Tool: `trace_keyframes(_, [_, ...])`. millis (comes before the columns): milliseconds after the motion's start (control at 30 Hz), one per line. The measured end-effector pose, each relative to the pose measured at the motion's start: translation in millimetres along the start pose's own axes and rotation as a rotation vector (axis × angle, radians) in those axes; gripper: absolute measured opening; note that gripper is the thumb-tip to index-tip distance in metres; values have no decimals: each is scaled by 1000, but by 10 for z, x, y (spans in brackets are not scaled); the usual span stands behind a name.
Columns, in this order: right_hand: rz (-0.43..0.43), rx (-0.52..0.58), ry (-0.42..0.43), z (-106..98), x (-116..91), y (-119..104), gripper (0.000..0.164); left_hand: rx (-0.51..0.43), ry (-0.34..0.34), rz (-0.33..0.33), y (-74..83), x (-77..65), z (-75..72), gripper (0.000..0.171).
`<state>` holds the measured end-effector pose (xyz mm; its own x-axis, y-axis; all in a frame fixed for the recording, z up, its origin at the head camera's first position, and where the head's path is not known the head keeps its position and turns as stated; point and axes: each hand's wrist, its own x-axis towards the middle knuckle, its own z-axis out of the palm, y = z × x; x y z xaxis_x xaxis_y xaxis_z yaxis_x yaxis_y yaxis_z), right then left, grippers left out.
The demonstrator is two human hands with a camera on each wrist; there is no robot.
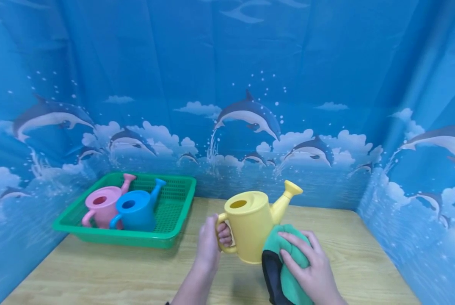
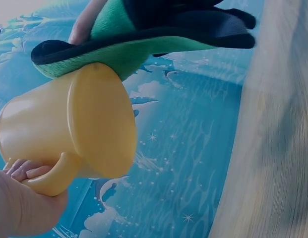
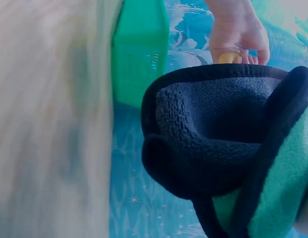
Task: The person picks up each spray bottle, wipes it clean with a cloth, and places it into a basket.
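A yellow watering can (image 1: pixel 250 226) is held above the wooden table, its spout pointing up to the right. My left hand (image 1: pixel 210 241) grips it by the handle, fingers wrapped through the loop. The left wrist view shows the can's underside (image 2: pixel 106 124) off the table. In my right hand (image 1: pixel 311 264) is a bunched two-sided cloth (image 1: pixel 293 250), green outside with a dark grey inner face and black edging. The cloth touches the can's side below the spout. In the right wrist view the cloth (image 3: pixel 208 124) hides most of the can.
On the left of the wooden table (image 1: pixel 128 271) stands a green plastic basket (image 1: pixel 128 240). It holds a pink watering can (image 1: pixel 104 207) and a blue watering can (image 1: pixel 137 212) side by side. A blue dolphin-print curtain (image 1: pixel 227 55) surrounds the back and sides.
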<state>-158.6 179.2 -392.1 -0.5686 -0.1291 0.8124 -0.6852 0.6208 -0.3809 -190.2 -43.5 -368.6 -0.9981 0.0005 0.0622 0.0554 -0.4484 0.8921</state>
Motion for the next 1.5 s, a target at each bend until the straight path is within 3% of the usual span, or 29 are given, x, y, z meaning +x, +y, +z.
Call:
trace_keyframes(433, [51, -67, 153, -26, 223, 68, 47, 39, -39, -13, -11, -16, 53, 39])
trace_keyframes(767, [99, -12, 271, -55, 352, 180, 43, 6, -50, -18, -25, -10, 38, 40])
trace_keyframes(900, [100, 1, 235, -50, 333, 134, 43, -18, -49, -19, -28, -6, 31, 40])
trace_keyframes(1133, [87, -30, 98, -17, 194, 47, 47, -34, -26, -9, -30, -2, 19, 41])
trace_keyframes(1367, [62, 46, 53, 12, 35, -37, 49, -34, -4, -12, -23, 5, -10, 39])
trace_keyframes(1500, [57, 34, 64, 15, 11, -38, 50, -43, -11, -16, -14, 0, -2, 40])
